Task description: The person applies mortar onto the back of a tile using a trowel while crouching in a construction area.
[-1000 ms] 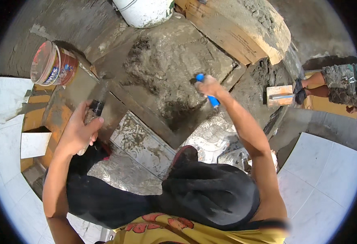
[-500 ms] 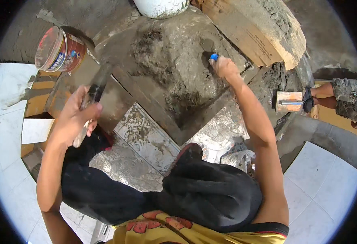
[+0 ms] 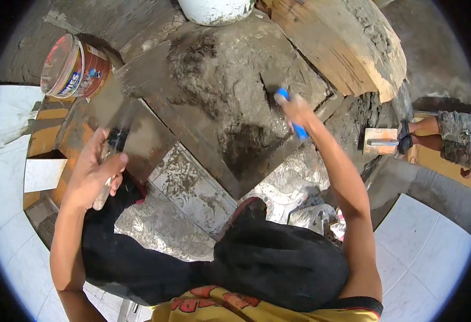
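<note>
A mound of wet grey mortar [image 3: 235,70] lies on a dark board [image 3: 198,142] in front of me. My right hand [image 3: 298,110] is closed round the blue handle of a trowel [image 3: 301,131]; its dark blade reaches into the mortar and is partly hidden. My left hand [image 3: 97,169] grips a tool with a pale, mortar-stained handle [image 3: 102,197] and a dark metal part [image 3: 118,138]. The far end of that tool is smeared by motion, so its shape does not show. It is held to the left of the mound, over the dark board's left side.
A paint bucket [image 3: 93,70] lies tilted at the far left, with a white bucket [image 3: 216,12] at the back. Mortar-dusted cardboard [image 3: 326,45] borders the mound. A float [image 3: 380,140] lies by another person's feet [image 3: 405,137] at right. Dirty tile [image 3: 192,185] sits before my knees.
My right hand has come slightly nearer and turned, so more of the blue handle shows. My left hand has dropped a little toward me, still holding its tool.
</note>
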Motion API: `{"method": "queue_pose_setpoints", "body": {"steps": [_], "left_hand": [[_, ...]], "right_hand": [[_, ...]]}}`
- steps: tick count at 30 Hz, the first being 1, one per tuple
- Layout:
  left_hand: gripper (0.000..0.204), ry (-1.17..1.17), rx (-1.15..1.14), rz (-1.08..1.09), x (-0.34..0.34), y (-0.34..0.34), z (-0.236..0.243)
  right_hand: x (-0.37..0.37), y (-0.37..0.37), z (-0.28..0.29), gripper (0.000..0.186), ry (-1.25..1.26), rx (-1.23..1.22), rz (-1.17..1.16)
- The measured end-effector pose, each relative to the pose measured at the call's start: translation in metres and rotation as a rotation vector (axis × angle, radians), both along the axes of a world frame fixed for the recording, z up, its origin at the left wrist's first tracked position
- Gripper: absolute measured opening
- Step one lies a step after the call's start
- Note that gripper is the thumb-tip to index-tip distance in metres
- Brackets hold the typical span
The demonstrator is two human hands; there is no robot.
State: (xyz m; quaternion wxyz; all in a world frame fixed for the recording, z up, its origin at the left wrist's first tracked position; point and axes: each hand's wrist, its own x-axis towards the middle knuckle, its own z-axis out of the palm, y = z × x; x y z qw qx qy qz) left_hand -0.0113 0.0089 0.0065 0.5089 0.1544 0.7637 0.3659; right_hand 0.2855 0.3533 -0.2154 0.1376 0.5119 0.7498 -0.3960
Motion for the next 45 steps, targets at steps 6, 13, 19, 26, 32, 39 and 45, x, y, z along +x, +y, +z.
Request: {"method": "queue_pose_setpoints", "body": {"steps": [6, 13, 19, 26, 32, 39, 45], "left_hand": [[0.047, -0.013, 0.014, 0.025, -0.004, -0.003, 0.000], [0.049, -0.038, 0.016, 0.038, -0.006, -0.008, 0.002], [0.044, -0.025, 0.002, 0.114, -0.003, 0.000, 0.003], [0.048, -0.008, -0.030, 0.124, -0.015, -0.026, -0.004], [0.047, -0.039, 0.006, 0.140, -0.011, -0.004, -0.004], [0.045, -0.026, -0.049, 0.131, -0.010, -0.019, 0.002], [0.043, -0.039, -0.020, 0.109, -0.005, -0.004, 0.003]], "right_hand": [[0.061, -0.013, -0.039, 0.061, -0.037, 0.466, 0.256], [-0.022, -0.027, 0.015, 0.058, 0.086, -0.175, -0.167], [0.024, 0.006, -0.032, 0.048, -0.173, 0.530, 0.294], [-0.011, -0.044, 0.002, 0.063, 0.037, 0.006, -0.030], [-0.001, 0.019, -0.053, 0.055, -0.149, 0.414, 0.295], [-0.006, -0.076, -0.004, 0.060, 0.093, -0.181, -0.169], [-0.009, -0.018, -0.063, 0.045, 0.038, 0.841, 0.459]]}}
